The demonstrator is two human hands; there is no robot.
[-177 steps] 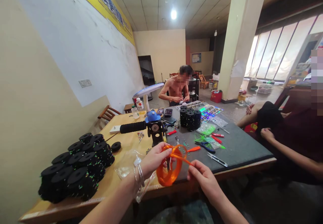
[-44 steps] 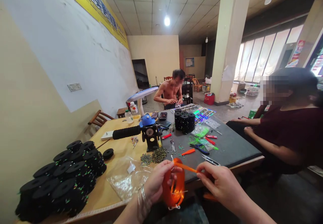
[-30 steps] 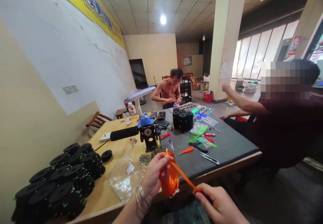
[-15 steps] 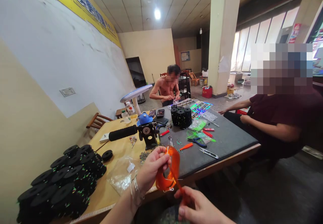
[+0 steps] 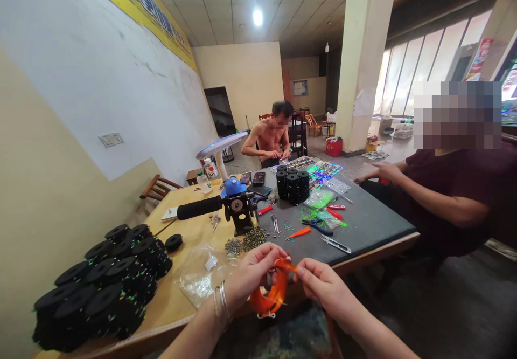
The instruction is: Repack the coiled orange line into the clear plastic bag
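Observation:
My left hand (image 5: 262,266), with bangles on the wrist, holds a looped, shiny orange band (image 5: 268,304) over the table's near edge. The loop hangs below the fingers, and a white tie shows at its bottom. Thumb and fingers of my right hand (image 5: 323,283) pinch one end of the band, pulled out short and nearly level to the right. Just beyond my hands lie small piles of beads (image 5: 254,238), an orange tapered piece (image 5: 299,233), pliers (image 5: 318,227) and thread snips (image 5: 336,244).
Stacked black foam spools (image 5: 100,289) fill the table's left side; more spools (image 5: 293,185) stand further back. A black-handled device (image 5: 238,211), a lamp (image 5: 222,146) and a clear plastic bag (image 5: 204,273) are also there. One person (image 5: 270,138) sits opposite, another (image 5: 448,186) at right.
My right hand has risen from below the loop to beside my left hand, bringing the band's end up with it. The seated person at right has brought their hands together.

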